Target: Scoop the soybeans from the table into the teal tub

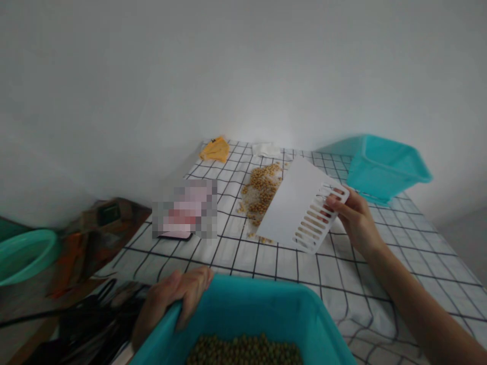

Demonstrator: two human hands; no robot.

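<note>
Right grip (pixel 352 213) pinches white scraper (pixel 297 208), three o'clock of beans (pixel 261 190); left grip (pixel 171 299) clasps tub (pixel 266 304); careless sweep may scatter beans.

You've got a 2nd teal tub (pixel 384 165) far right on the checked cloth (pixel 418 238), yellow rag (pixel 215 150) + white rag (pixel 266 149) at back edge, green bowl (pixel 23 253) far left w/ brown bag (pixel 102 223) beside.

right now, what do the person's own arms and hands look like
The left hand and right hand are both bare, with no gloves, rings or watch showing. The right forearm has no sleeve up to the picture's edge.
</note>
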